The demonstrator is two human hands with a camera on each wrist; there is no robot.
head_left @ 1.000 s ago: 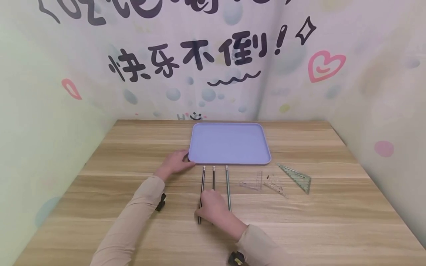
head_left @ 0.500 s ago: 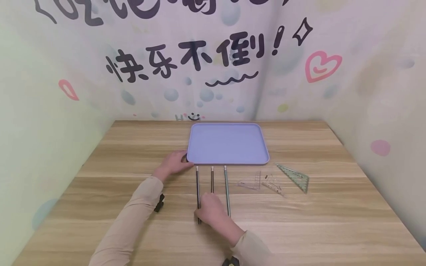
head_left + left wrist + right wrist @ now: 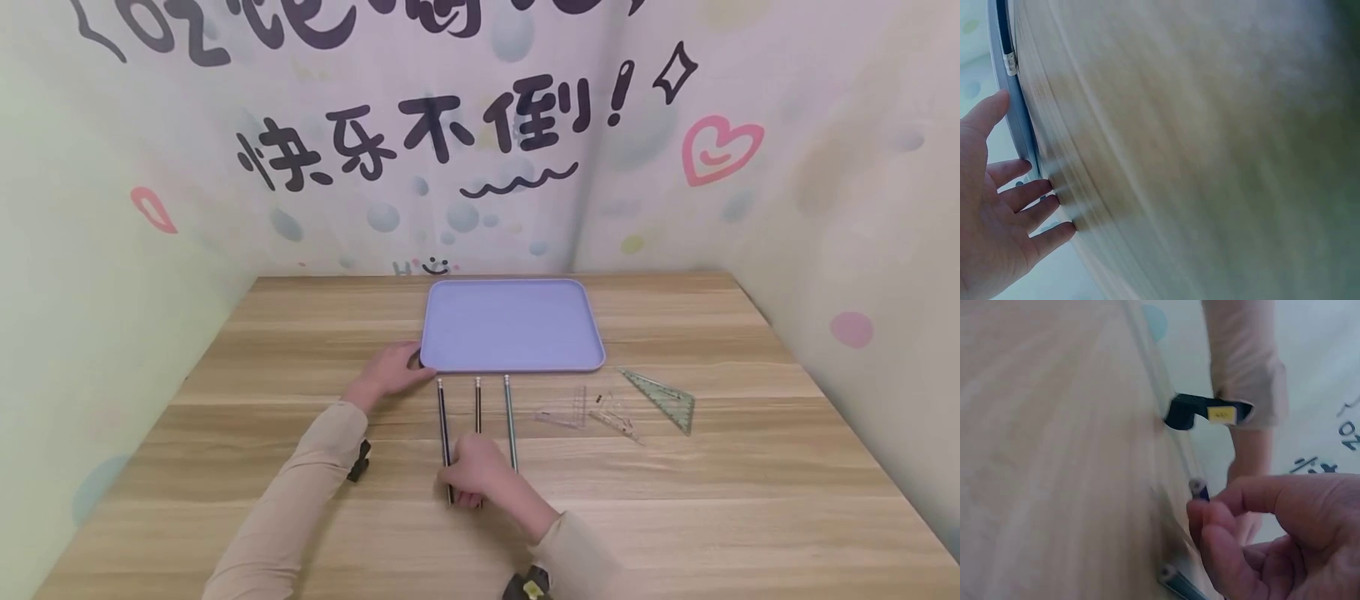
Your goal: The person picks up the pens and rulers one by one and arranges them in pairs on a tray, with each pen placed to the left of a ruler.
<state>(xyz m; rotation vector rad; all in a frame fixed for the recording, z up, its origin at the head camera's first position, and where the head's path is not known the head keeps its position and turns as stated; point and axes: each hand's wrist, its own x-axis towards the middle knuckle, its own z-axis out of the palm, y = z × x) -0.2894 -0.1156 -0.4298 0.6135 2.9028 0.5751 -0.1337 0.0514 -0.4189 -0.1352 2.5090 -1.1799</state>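
Observation:
Three pencils with white-capped ends lie side by side below the lavender tray (image 3: pixel 513 325). The leftmost is a dark pencil (image 3: pixel 444 425); my right hand (image 3: pixel 480 467) pinches its near end between thumb and fingers, as the right wrist view also shows at the pencil's tip (image 3: pixel 1199 487). That hand partly covers the dark middle pencil (image 3: pixel 478 404). To its right lies a green pencil (image 3: pixel 511 421). My left hand (image 3: pixel 392 369) rests at the tray's front left corner; its fingers (image 3: pixel 1029 195) are spread and nearly straight beside the rim.
Two clear set squares, one left (image 3: pixel 566 412) and one right (image 3: pixel 617 417), lie right of the pencils. A greenish triangular ruler (image 3: pixel 663 398) is further right. Printed curtain walls border the wooden table (image 3: pixel 750 467) at the back and sides.
The leftmost pencil's far end has swung left under my right hand, so it now stands further from the middle pencil. My left hand has stayed at the tray corner.

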